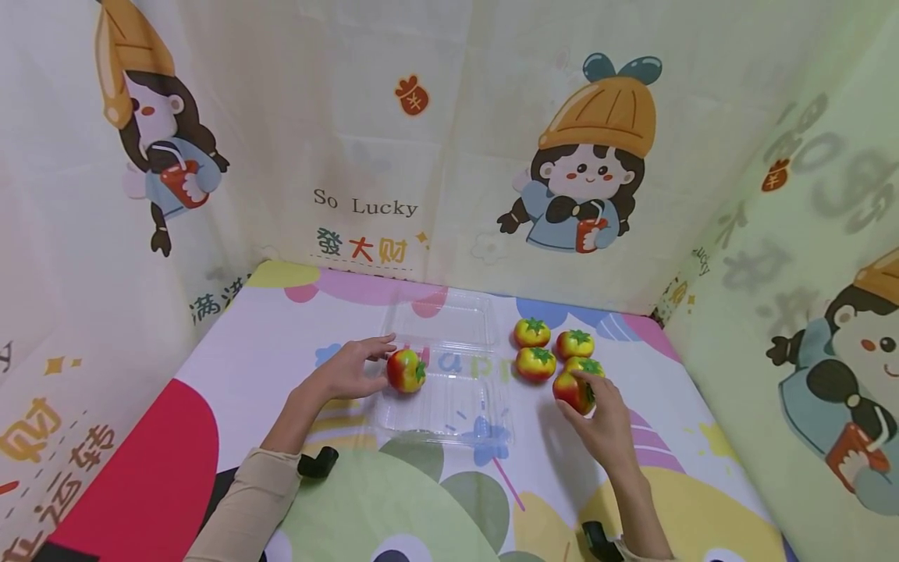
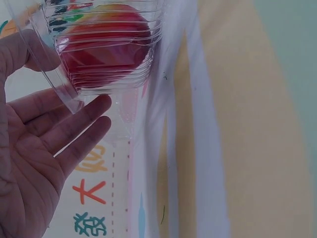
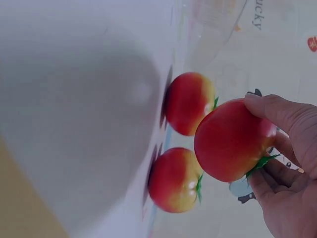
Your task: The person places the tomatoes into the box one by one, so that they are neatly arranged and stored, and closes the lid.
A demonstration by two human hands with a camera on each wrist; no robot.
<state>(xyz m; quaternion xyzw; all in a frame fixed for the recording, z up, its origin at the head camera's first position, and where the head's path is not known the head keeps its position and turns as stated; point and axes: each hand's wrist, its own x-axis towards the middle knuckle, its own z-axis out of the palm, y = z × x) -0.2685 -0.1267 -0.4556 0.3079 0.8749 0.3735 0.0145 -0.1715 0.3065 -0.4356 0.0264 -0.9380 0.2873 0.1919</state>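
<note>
A clear plastic clamshell box [image 1: 442, 414] lies with its lid folded back on the table. One red-and-yellow tomato [image 1: 406, 371] with a green leafy top sits in its left part, seen through the ribbed wall in the left wrist view. Beside that tomato is my left hand [image 1: 354, 368], fingers fairly straight, at the box's left edge; whether it touches the wall is hard to tell. My right hand [image 1: 602, 417] grips another tomato [image 3: 233, 141] between thumb and fingers, raised off the table. Just behind it are several similar tomatoes [image 1: 536, 365].
The transparent lid [image 1: 442, 320] extends toward the back of the table. A colourful printed cloth [image 1: 414, 484] covers the tabletop. Printed curtains [image 1: 463, 140] stand close at the back and on both sides.
</note>
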